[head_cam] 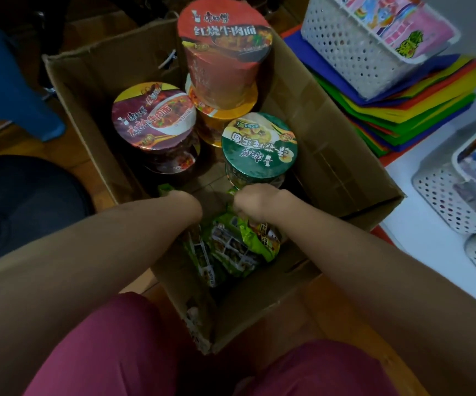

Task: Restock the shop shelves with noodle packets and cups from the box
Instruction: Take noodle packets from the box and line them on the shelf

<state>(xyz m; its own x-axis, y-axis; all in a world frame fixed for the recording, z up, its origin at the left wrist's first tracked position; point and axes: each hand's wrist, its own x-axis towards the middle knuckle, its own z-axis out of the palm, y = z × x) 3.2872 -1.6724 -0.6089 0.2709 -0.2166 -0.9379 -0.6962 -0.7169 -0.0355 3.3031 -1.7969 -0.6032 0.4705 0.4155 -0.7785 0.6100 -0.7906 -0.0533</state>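
- Both hands reach down into the cardboard box (331,144); the left hand (185,204) and the right hand (255,202) are bent at the wrist, so the fingers are hidden and I cannot tell whether either grip is spread or pinching.
- The green noodle packets (231,247) lie directly below both grips, at the near end of the box, bunched and overlapping.
- Just beyond the right grip stands the green-lidded cup (259,145); beyond the left grip stands the purple-lidded cup (154,115), and farther off the red cup (224,50) is stacked on a yellow-rimmed cup (225,110).
- To do this well, I would gather the packets by their edges, not crush the noodles, and lift straight up clear of the green-lidded cup.
- The white shelf (419,224) to the right of the right grip looks like the destination.
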